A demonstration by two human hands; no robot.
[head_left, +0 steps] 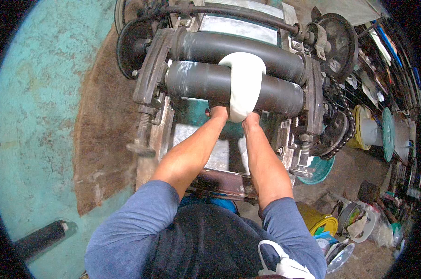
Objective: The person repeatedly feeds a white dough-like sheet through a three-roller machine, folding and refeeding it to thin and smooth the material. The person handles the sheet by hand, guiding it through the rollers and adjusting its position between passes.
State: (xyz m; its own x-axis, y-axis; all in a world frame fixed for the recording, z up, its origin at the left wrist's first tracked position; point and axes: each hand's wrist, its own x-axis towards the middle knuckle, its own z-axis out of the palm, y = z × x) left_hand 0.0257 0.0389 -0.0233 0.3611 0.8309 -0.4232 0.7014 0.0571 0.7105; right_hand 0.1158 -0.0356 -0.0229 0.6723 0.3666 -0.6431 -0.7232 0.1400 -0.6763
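Note:
A smooth, soft white slab (pixel 246 88), like dough or raw rubber, drapes over the front dark roller (pixel 196 81). Its upper end lies at the gap against the rear roller (pixel 210 46), and its rounded lower end hangs down the front. My left hand (pixel 219 112) is at the left of that hanging end, beneath the front roller. On the other side, my right hand (pixel 252 119) is close against the slab's lower right edge. The roller and the slab hide the fingers of both hands, so their grip does not show.
Metal side frames with threaded bolts hold the rollers. Large wheels (pixel 336 46) and a drive chain (pixel 346 132) are exposed at the right. A metal shaft (pixel 238 12) crosses behind. Yellow buckets (pixel 323 222) and a teal basin (pixel 318 170) stand on the floor to the right.

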